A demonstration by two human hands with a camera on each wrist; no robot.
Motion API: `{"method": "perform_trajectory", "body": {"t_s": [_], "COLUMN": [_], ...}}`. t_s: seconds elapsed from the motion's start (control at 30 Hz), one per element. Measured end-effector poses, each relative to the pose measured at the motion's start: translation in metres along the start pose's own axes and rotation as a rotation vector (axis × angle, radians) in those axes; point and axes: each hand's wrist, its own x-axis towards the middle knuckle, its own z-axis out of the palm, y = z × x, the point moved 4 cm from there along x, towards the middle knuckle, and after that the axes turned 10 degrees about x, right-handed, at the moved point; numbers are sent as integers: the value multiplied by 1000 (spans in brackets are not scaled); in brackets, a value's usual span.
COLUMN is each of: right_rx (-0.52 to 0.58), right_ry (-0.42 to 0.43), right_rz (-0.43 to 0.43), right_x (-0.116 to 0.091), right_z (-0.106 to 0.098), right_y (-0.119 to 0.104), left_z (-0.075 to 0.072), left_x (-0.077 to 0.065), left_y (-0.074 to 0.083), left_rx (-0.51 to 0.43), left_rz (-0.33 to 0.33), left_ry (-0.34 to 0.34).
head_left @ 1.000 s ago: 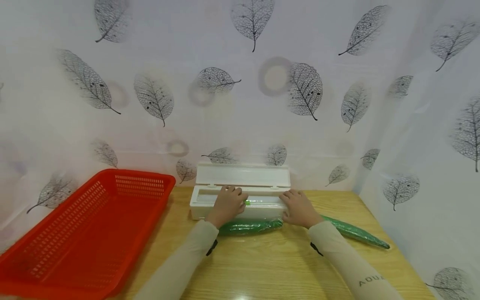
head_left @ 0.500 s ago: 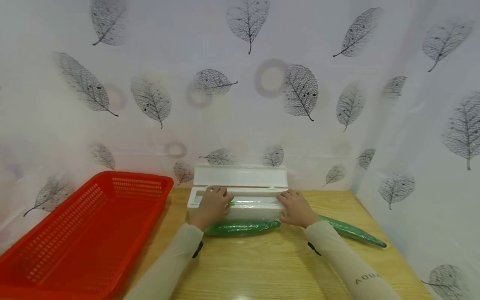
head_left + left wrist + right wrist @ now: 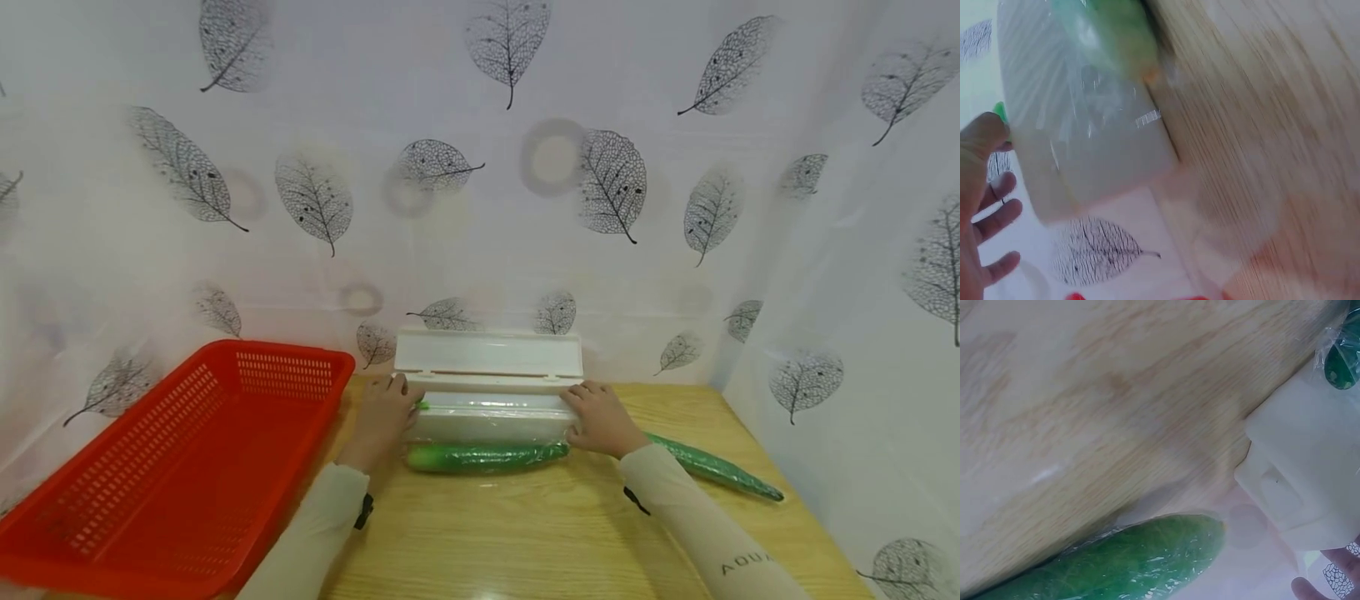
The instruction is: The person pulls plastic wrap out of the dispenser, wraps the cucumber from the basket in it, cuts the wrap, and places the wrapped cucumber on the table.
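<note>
A white cling film dispenser (image 3: 480, 428) stands on the table, its lid (image 3: 487, 354) raised behind it. At its left end my left hand (image 3: 381, 417) pinches the small green slide cutter (image 3: 423, 406) on the cutting rail; in the left wrist view the thumb meets the cutter (image 3: 1000, 112). My right hand (image 3: 603, 419) grips the dispenser's right end, fingers over the top edge. Clear film hangs down the front to a cucumber (image 3: 487, 457) lying along the dispenser. Another cucumber (image 3: 716, 468), wrapped in film, lies to the right, partly hidden by my right forearm.
A large red plastic basket (image 3: 187, 467) stands at the left, close to my left forearm. The wooden table (image 3: 510, 533) ends at the right near a leaf-patterned curtain (image 3: 480, 225), which also hangs behind the dispenser.
My left hand has slid left along the dispenser with the green cutter, from near the middle to the left end. My right hand has stayed at the right end. More of the front cucumber shows.
</note>
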Motion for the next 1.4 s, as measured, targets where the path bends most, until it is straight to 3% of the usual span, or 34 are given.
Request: {"method": "perform_trajectory", "body": {"t_s": [0.13, 0.37, 0.7, 1.03, 1.4], "right_rx": [-2, -10, 10, 15, 18], "right_ry": [5, 4, 34, 32, 50], "right_rz": [-11, -15, -27, -18, -23], "right_x": [1, 2, 1, -1, -2], "right_z": [-2, -2, -4, -2, -3], "right_y": [-2, -5, -6, -2, -2], "left_z": [-4, -12, -7, -2, -1], "left_x": [-6, 0, -4, -5, -5], "left_y": [-8, 2, 8, 4, 1], "left_rx": [73, -62, -7, -18, -3], "left_rz": [-38, -90, -190, -263, -326], "left_ry": [-24, -26, 47, -25, -53]}}
